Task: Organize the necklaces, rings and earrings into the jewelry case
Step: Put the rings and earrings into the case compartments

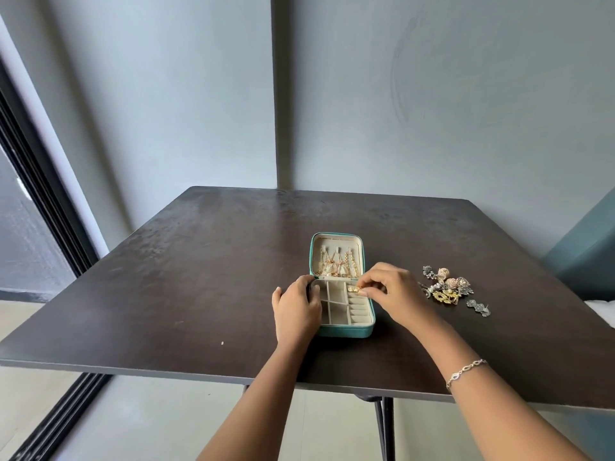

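Case: the jewelry case lies open near the middle of the tabletop, its lid laid back away from the person and its divided base toward them.
Lid contents: necklaces hang in the lid, gold chains side by side, their tails gathered near the hinge line.
Steadying side: the left grip is curled over the base's left wall, holding the case.
Working side: the right grip is closed to a fine pinch, thumb and fingertips meeting on a small gold piece — ring or earring, too small to tell.
Where the piece sits: at the far end of the ring rolls, the padded column down the base's right side. It is touching the topmost roll or just above it; which cannot be told.
Key relation: the rolls lie crosswise and stack from far to near, so their slots open right under the right fingertips. The piece sits at the tip of the right grip, left of its palm, and the right is clearly the nearer hand.
Waiting stock: a pile of earrings lies on the tabletop just right of the right grip, apart from the case.
Likely step: seating this piece in the rolls; the square compartments between the hands look empty.
Progress call: necklaces in, most small pieces out — roughly mid-job.
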Demonstrator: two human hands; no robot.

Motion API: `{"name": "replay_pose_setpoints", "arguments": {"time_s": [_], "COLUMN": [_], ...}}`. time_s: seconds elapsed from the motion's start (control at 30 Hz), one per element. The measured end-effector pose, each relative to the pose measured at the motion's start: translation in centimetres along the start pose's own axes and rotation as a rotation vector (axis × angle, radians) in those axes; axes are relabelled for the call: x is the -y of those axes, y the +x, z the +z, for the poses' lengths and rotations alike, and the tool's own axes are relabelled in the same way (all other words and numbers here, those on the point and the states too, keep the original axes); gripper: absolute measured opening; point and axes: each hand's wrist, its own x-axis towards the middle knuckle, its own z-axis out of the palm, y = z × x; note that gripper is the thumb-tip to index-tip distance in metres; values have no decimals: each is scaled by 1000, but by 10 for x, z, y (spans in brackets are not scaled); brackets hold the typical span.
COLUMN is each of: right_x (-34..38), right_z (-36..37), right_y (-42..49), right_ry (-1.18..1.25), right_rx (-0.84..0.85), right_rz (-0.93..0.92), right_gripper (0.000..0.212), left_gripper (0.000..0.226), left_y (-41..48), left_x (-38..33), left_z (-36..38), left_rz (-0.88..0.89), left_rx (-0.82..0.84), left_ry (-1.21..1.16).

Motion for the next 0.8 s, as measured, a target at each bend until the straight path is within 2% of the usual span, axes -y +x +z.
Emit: {"name": "replay_pose_setpoints", "arguments": {"time_s": [0.7,0.8], "right_x": [-5,-7], "right_z": [8,4], "right_y": [-4,-9], "right_ry": [36,98], "right_rx": [53,-3], "right_rz": [28,15], "right_gripper": [9,10], "left_gripper": [28,28], "left_y": [1,1], "left_x": [2,2], "left_z": [3,3], "left_rz": [15,14], "left_rx": [-2,-3], "left_ry": [16,17]}}
